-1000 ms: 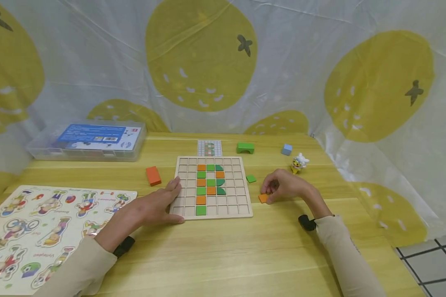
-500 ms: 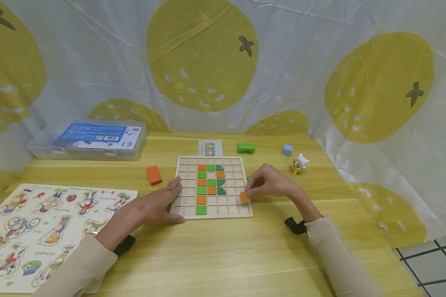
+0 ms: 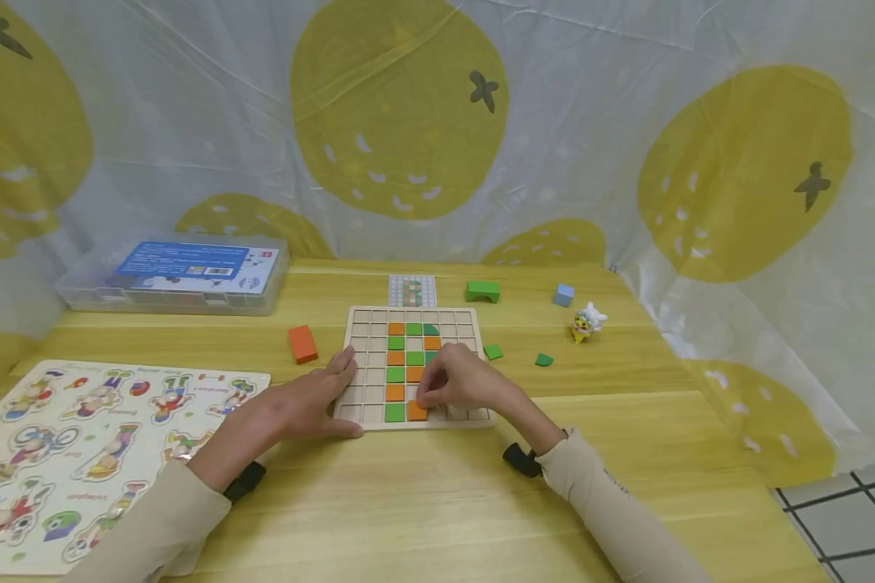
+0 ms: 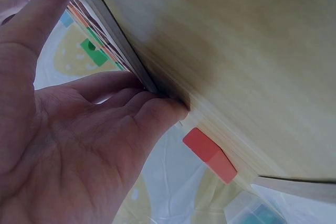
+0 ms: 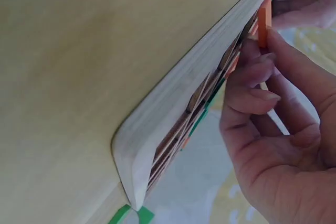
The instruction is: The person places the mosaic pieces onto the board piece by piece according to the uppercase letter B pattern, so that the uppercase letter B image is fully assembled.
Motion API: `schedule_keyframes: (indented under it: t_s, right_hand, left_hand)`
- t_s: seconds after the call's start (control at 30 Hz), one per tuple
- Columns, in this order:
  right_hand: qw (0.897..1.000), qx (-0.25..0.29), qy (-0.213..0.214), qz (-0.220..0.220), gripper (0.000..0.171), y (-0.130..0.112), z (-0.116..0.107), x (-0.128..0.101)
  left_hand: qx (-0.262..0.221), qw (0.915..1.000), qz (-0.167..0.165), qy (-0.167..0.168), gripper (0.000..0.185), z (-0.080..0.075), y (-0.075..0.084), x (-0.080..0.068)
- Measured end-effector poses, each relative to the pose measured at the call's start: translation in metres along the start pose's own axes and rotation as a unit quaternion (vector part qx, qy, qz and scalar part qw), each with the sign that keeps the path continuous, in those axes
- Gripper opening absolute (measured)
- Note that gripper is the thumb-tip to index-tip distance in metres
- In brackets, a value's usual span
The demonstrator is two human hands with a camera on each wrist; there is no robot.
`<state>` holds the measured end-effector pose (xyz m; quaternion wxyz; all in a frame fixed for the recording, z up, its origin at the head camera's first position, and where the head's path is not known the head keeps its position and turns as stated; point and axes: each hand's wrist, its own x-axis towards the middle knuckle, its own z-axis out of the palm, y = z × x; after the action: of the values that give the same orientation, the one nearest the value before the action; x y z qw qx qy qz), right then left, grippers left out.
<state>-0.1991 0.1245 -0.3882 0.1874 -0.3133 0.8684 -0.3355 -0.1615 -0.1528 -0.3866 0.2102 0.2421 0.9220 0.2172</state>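
Note:
A wooden grid board [image 3: 368, 364] lies on the table with orange and green tiles set in its middle columns. My left hand [image 3: 313, 401] lies flat against the board's left edge, fingers straight and thumb along the front edge. The left wrist view shows that left hand [image 4: 94, 145] touching the board's rim [image 4: 105, 30]. My right hand [image 3: 426, 401] pinches an orange square tile [image 3: 416, 411] in the bottom row, beside a green tile [image 3: 394, 412]. From the right wrist, the fingers [image 5: 252, 72] hold the orange tile [image 5: 264, 19] on edge at the board [image 5: 173, 108].
An orange block [image 3: 302, 344] lies left of the board. A green square tile [image 3: 492, 351] and a dark green quarter piece [image 3: 544, 359] lie to its right. Behind are a pattern card [image 3: 411, 291], green arch block [image 3: 482, 291], blue cube [image 3: 564, 295], toy figure [image 3: 586, 321] and plastic box [image 3: 175, 275]. A picture puzzle [image 3: 80, 453] fills the left.
My right hand has carried the orange tile from the table right of the board leftwards to the board's bottom row. A dark green piece now shows where the hand was. The left hand has stayed put.

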Motion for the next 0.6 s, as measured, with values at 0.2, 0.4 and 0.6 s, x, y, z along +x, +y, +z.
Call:
schedule_keyframes:
  t_s: [0.2,0.4,0.6]
  right_hand:
    - [1.0,-0.004,0.003,-0.009,0.007,0.0,0.002,-0.001]
    - [1.0,-0.003,0.01,0.0,0.008,0.0,0.002,-0.002]
    - [1.0,-0.005,0.005,-0.025,0.005,0.008,-0.014,-0.008]
  left_hand:
    - [-0.003,1.0,-0.001,-0.002,0.113,0.0,0.0,0.001]
    - [0.0,1.0,-0.002,-0.001,0.114,-0.001,0.001,0.001]
    - [0.0,1.0,0.0,0.001,0.113,0.0,0.001,0.0]
